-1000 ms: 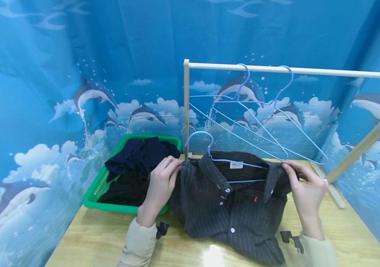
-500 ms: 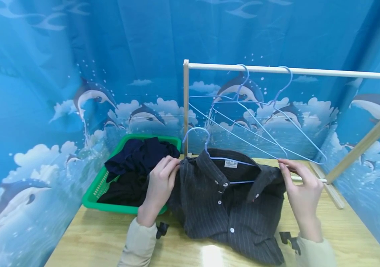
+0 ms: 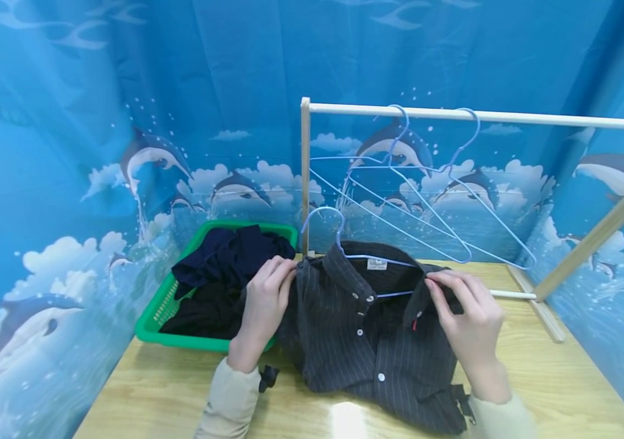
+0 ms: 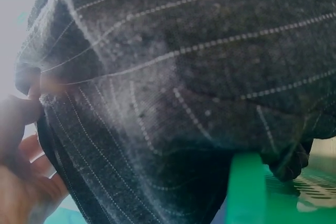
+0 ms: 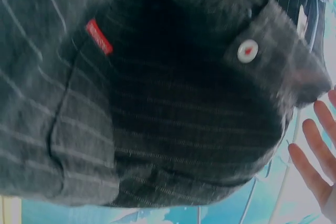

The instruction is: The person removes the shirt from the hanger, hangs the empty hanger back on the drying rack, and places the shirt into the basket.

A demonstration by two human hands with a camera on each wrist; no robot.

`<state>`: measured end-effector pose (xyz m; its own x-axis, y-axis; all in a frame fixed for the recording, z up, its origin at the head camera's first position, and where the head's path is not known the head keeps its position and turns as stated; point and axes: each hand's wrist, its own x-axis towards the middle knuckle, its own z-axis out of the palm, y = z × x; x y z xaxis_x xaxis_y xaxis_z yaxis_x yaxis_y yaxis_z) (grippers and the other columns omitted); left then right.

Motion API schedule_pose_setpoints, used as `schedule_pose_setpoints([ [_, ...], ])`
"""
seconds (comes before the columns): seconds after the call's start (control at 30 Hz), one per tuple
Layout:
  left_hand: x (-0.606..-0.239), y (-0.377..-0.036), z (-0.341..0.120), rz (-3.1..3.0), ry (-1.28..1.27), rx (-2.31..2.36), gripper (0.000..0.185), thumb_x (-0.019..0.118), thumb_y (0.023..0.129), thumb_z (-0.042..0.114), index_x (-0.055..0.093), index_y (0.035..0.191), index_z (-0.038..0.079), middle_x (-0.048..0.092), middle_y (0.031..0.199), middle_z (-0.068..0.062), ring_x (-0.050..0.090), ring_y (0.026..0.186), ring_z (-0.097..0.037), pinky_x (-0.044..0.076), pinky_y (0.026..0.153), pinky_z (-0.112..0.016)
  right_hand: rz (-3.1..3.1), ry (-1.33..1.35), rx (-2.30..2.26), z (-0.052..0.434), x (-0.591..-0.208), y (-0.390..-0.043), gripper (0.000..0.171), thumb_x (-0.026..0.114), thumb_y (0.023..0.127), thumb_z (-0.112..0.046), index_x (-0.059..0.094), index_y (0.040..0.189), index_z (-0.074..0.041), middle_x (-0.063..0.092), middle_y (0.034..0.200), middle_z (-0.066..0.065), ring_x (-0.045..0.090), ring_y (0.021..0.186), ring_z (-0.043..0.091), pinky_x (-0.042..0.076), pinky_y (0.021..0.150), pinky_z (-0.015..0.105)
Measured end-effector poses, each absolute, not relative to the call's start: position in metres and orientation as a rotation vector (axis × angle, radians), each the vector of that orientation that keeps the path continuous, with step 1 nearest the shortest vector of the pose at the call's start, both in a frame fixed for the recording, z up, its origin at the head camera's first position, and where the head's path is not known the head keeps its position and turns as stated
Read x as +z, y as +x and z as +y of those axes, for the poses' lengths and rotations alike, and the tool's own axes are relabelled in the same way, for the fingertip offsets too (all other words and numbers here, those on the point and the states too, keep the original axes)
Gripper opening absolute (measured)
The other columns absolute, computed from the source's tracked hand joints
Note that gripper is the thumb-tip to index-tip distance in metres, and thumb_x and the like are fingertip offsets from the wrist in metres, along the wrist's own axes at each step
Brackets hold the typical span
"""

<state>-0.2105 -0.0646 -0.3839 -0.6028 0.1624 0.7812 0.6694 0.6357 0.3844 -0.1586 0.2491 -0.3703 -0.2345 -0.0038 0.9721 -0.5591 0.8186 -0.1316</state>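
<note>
Shirt: dark pinstriped shirt lies on the wooden table in front of me, collar towards twelve o'clock, a pale blue hanger threaded inside the neck with its hook sticking up at about eleven o'clock from the collar.
Left hand: my left hand pinches the shirt's shoulder edge at nine o'clock of the garment, fingers curled round the cloth; in the left wrist view the striped fabric fills the frame with my fingertips nipping its edge.
Right hand: my right hand is at the collar's right side, about two o'clock of the shirt, fingers bent and gripping the collar fabric; the right wrist view shows a white collar button and a small red tag close by.
Basket: green basket of dark clothes sits at ten o'clock of the shirt, touching it behind my left hand.
Rail: wooden rail stands at twelve to one o'clock, with spare blue hangers hooked on it above the shirt.
Backdrop: blue dolphin curtain all round.
</note>
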Motion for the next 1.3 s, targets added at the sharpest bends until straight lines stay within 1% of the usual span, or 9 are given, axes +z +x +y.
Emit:
schedule_pose_setpoints([
  [0.1, -0.385, -0.210, -0.062, -2.140, -0.637, -0.871, 0.006, 0.067, 0.097, 0.003, 0.073, 0.098, 0.004, 0.064, 0.088, -0.004, 0.063, 0.081, -0.019, 0.056, 0.072, -0.034, -1.767, 0.422, 0.532, 0.245, -0.375, -0.160, 0.030, 0.072, 0.096, -0.031, 0.077, 0.091, -0.001, 0.073, 0.085, 0.013, 0.067, 0.076, 0.034, 0.044, 0.092, 0.013],
  [0.2, -0.386, -0.210, -0.059, -2.163, -0.629, -0.841, 0.006, 0.068, 0.097, 0.005, 0.074, 0.099, 0.005, 0.065, 0.089, -0.004, 0.063, 0.081, -0.020, 0.057, 0.073, -0.033, -1.806, 0.371, 0.525, 0.243, -0.380, -0.161, 0.038, 0.072, 0.094, -0.038, 0.075, 0.092, 0.000, 0.071, 0.084, 0.012, 0.066, 0.074, 0.032, 0.046, 0.079, 0.022],
  [0.3, -0.387, -0.209, -0.057, -2.187, -0.615, -0.809, 0.007, 0.068, 0.097, 0.007, 0.074, 0.100, 0.006, 0.065, 0.089, -0.003, 0.062, 0.081, -0.020, 0.057, 0.071, -0.033, -1.877, 0.308, 0.496, 0.242, -0.383, -0.162, 0.045, 0.070, 0.092, -0.044, 0.071, 0.096, 0.001, 0.068, 0.085, 0.013, 0.065, 0.073, 0.030, 0.045, 0.069, 0.032],
  [0.47, -0.391, -0.210, -0.055, -2.209, -0.579, -0.785, 0.007, 0.068, 0.098, 0.009, 0.074, 0.101, 0.008, 0.065, 0.089, -0.003, 0.062, 0.080, -0.019, 0.055, 0.068, -0.033, -2.008, 0.237, 0.423, 0.242, -0.390, -0.164, 0.041, 0.074, 0.086, -0.035, 0.067, 0.104, 0.001, 0.066, 0.091, 0.015, 0.065, 0.076, 0.031, 0.049, 0.060, 0.042],
  [0.57, -0.393, -0.212, -0.056, -2.214, -0.562, -0.758, 0.006, 0.067, 0.099, 0.011, 0.073, 0.101, 0.009, 0.064, 0.089, -0.002, 0.062, 0.080, -0.020, 0.055, 0.076, -0.036, -2.074, 0.203, 0.393, 0.243, -0.392, -0.164, 0.040, 0.079, 0.081, -0.026, 0.066, 0.108, 0.001, 0.065, 0.094, 0.015, 0.065, 0.078, 0.031, 0.051, 0.057, 0.046],
  [0.7, -0.396, -0.216, -0.058, -2.212, -0.544, -0.712, 0.007, 0.067, 0.099, 0.014, 0.072, 0.100, 0.010, 0.066, 0.089, -0.002, 0.063, 0.083, -0.022, 0.052, 0.090, -0.044, -2.124, 0.179, 0.380, 0.244, -0.393, -0.165, 0.039, 0.081, 0.077, -0.016, 0.064, 0.109, 0.001, 0.064, 0.095, 0.015, 0.064, 0.077, 0.031, 0.050, 0.054, 0.047],
  [0.77, -0.396, -0.217, -0.060, -2.213, -0.537, -0.697, 0.007, 0.067, 0.099, 0.015, 0.073, 0.100, 0.010, 0.067, 0.089, -0.002, 0.063, 0.085, -0.022, 0.051, 0.092, -0.046, -2.136, 0.175, 0.379, 0.246, -0.394, -0.166, 0.036, 0.078, 0.077, -0.012, 0.064, 0.107, 0.000, 0.063, 0.094, 0.014, 0.063, 0.076, 0.031, 0.049, 0.053, 0.047],
  [1.03, -0.394, -0.217, -0.064, -2.203, -0.531, -0.690, 0.010, 0.066, 0.100, 0.017, 0.075, 0.100, 0.012, 0.068, 0.090, -0.001, 0.061, 0.086, -0.023, 0.049, 0.090, -0.046, -2.063, 0.134, 0.409, 0.258, -0.390, -0.167, 0.014, 0.068, 0.083, -0.002, 0.067, 0.097, -0.003, 0.065, 0.086, 0.011, 0.063, 0.074, 0.033, 0.047, 0.060, 0.050],
  [1.3, -0.394, -0.217, -0.064, -2.214, -0.538, -0.735, 0.010, 0.065, 0.100, 0.017, 0.074, 0.100, 0.012, 0.067, 0.090, -0.001, 0.060, 0.087, -0.023, 0.051, 0.088, -0.045, -2.051, 0.087, 0.359, 0.271, -0.383, -0.164, 0.010, 0.067, 0.090, -0.004, 0.070, 0.100, -0.005, 0.067, 0.089, 0.012, 0.066, 0.073, 0.032, 0.046, 0.056, 0.047],
])
